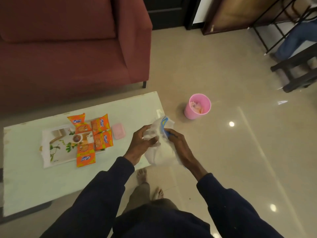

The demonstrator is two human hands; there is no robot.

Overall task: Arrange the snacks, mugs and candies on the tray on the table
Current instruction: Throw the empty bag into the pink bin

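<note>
A flat printed tray lies on the pale table. Several orange snack packets lie along the tray's right side, one at its near corner. A small pink box rests on the table just right of the tray. Beyond the table's right end I hold a white plastic bag with a blue strip at its mouth. My left hand grips the bag's left side and my right hand pinches its top edge. The bag's contents are hidden. No mugs are visible.
A maroon sofa stands behind the table. A pink bin with crumpled paper sits on the glossy floor to the right. Dark chairs and a seated person's legs are at the far right. My bare feet stand by the table.
</note>
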